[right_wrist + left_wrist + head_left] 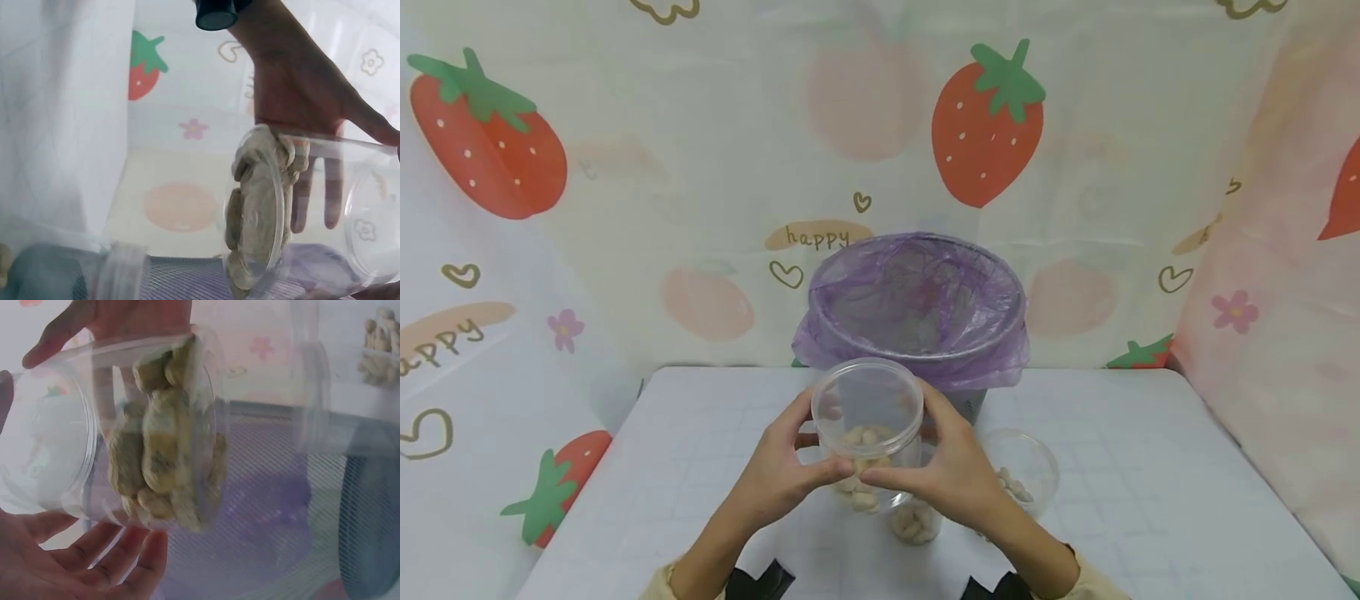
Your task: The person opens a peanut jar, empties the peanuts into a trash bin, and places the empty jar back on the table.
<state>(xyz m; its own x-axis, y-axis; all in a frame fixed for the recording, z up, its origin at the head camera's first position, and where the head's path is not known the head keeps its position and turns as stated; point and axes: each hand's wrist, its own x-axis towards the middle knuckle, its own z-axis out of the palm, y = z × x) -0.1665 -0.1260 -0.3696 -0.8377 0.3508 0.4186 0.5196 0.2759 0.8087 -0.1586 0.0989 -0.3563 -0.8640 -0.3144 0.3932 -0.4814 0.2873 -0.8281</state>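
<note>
Both hands hold up a clear, round plastic jar (867, 400) above the table, one at each side. My left hand (775, 475) curls round its left wall and my right hand (958, 471) round its right, the thumbs nearly meeting at the front. Unshelled peanuts (164, 450) lie in the bottom of the jar, and the upper part is bare. Just below it on the table sits a second clear container (916, 525) with peanuts, partly hidden by the right hand. To the right, behind the right forearm, another clear round container (1043, 454) has small pale pieces (1013, 485) inside.
A mesh bin (972, 404) lined with a purple plastic bag (910, 283) stands behind the jar at the table's back edge. The white table (715, 408) is backed by a strawberry-print cloth (737, 125), which also hangs along both sides.
</note>
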